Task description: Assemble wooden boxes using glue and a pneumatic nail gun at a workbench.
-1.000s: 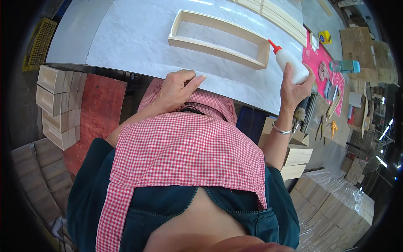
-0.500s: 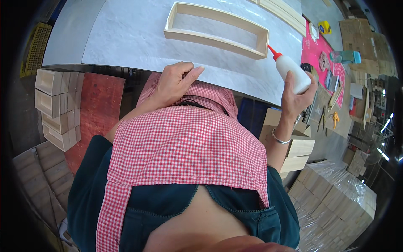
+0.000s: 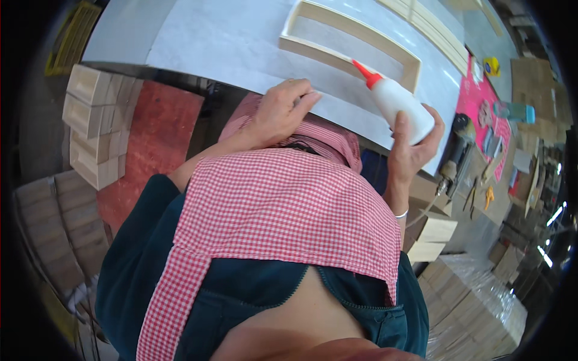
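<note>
My right hand (image 3: pixel 415 143) is wrapped round a white squeeze glue bottle (image 3: pixel 404 111) with a red pointed nozzle. The bottle tilts up and to the left, its tip appearing over the near side of a rectangular wooden frame (image 3: pixel 346 55); whether they touch I cannot tell. That pale frame lies on the marbled worktable (image 3: pixel 211 42). At the table's near edge rests my left hand (image 3: pixel 282 111), its fingers curled in and the thumb along them, with nothing seen in it.
Long wooden strips (image 3: pixel 430 30) lie at the table's far right. Small wooden boxes (image 3: pixel 96 123) are stacked left by a red board (image 3: pixel 159 135). To the right are a pink cloth (image 3: pixel 472 99), a clear container (image 3: pixel 513 112), orange-handled scissors (image 3: pixel 489 197) and a plastic-wrapped stack (image 3: pixel 475 295).
The glue bottle has moved left relative to the frame, from beyond its right end to its near side. The whole view has shifted. My left hand stays by the table edge.
</note>
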Motion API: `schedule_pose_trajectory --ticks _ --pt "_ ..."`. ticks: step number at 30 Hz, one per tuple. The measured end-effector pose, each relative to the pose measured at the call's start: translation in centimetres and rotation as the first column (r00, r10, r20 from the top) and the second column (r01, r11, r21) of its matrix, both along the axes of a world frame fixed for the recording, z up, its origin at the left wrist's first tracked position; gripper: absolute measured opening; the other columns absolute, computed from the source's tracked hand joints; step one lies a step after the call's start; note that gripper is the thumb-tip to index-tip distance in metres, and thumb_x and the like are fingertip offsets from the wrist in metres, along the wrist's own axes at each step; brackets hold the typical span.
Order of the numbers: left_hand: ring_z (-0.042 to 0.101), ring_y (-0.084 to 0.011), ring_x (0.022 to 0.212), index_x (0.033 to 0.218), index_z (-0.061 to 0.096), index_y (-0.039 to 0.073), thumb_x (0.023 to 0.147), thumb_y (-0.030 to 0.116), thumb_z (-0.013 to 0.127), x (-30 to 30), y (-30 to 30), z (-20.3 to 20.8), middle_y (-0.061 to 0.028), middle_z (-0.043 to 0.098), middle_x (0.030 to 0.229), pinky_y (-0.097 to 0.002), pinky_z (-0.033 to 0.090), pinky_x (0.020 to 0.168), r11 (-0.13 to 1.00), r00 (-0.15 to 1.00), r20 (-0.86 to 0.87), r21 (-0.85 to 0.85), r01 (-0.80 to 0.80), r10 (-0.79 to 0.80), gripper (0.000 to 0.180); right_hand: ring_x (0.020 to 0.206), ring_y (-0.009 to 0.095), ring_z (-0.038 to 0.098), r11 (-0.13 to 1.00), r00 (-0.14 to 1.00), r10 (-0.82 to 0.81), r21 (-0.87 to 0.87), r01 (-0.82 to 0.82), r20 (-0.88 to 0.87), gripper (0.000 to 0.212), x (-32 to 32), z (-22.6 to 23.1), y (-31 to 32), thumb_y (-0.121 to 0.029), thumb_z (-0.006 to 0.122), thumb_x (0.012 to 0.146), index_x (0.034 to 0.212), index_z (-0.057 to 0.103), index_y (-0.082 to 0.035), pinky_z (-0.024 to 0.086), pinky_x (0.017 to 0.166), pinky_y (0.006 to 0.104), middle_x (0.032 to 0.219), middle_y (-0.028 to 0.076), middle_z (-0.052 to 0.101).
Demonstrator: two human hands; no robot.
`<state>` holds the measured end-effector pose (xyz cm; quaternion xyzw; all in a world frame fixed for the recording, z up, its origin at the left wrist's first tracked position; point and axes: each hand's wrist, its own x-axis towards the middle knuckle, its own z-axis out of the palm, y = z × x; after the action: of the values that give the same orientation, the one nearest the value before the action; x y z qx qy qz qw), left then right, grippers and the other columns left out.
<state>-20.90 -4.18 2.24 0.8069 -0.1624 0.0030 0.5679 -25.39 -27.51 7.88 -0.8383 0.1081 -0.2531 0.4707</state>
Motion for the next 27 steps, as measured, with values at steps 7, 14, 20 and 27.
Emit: schedule_pose_trajectory --ticks 7,14,20,27 --pt "0.045 -0.0212 0.062 0.075 0.054 0.002 0.100 0.020 0.058 -0.5 1.7 -0.3 -0.0085 0.050 0.064 -0.0371 0.040 0.059 0.987 0.995 0.033 0.128 -0.097 0.093 0.031 0.086 0.027 0.065 0.959 0.949 0.282 -0.078 -0.273 0.139 0.053 5.3 -2.0 6.5 -0.016 0.081 0.081 0.123 0.052 -0.002 0.055 0.071 0.0333 0.107 0.016 0.062" --pt "0.043 -0.0202 0.061 0.068 0.051 0.002 0.100 0.023 0.059 -0.5 2.1 -0.4 -0.0079 0.048 0.060 -0.0363 0.039 0.059 0.986 0.991 0.021 0.101 -0.136 0.135 0.039 0.083 0.027 0.066 0.955 0.954 0.277 -0.140 -0.260 0.115 0.055 5.4 -1.4 6.9 -0.017 0.083 0.080 0.123 0.052 -0.002 0.056 0.069 0.0335 0.105 0.016 0.062" --pt "0.042 -0.0188 0.060 0.064 0.049 0.002 0.100 0.026 0.061 -0.2 1.6 -0.3 -0.0062 0.047 0.057 -0.0348 0.039 0.058 0.996 0.997 -0.010 0.061 -0.072 0.073 0.045 0.083 0.027 0.066 0.955 0.981 0.168 -0.261 -0.139 0.094 0.055 3.4 -0.6 4.2 -0.017 0.083 0.079 0.122 0.053 -0.002 0.056 0.069 0.0342 0.105 0.017 0.063" --pt "0.041 -0.0175 0.061 0.063 0.048 0.003 0.100 0.027 0.063 -0.2 0.7 0.2 -0.0040 0.046 0.057 -0.0331 0.038 0.058 0.996 0.997 -0.070 0.078 -0.033 0.039 0.047 0.082 0.026 0.065 0.965 0.996 0.021 -0.263 0.004 0.092 0.052 0.6 0.0 0.3 -0.017 0.082 0.081 0.121 0.054 -0.001 0.055 0.070 0.0339 0.104 0.016 0.063"
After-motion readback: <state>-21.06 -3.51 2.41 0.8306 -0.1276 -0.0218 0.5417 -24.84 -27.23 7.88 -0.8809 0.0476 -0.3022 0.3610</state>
